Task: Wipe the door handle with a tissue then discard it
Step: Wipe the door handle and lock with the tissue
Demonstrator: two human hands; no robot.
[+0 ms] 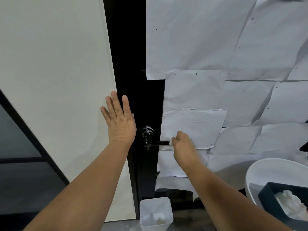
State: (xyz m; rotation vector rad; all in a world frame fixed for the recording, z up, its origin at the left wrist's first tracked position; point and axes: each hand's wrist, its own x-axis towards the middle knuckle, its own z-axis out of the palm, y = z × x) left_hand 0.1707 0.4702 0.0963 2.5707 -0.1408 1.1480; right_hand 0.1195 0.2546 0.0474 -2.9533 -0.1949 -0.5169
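The right hand (184, 144) curls its fingers around a crumpled white tissue (168, 136), pinching it against the free end of the black lever door handle (160, 143); the tissue shows above and just left of the fingertips, touching the lever's tip. The left hand (119, 120) lies flat with straight, slightly spread fingers on the edge where the white wall panel (58, 72) meets the black door (133, 47). A translucent white plastic bin (155, 212) stands on the floor below the handle.

Bin (155, 212) on floor below door handle (157, 143); tissue box (273, 199) right.
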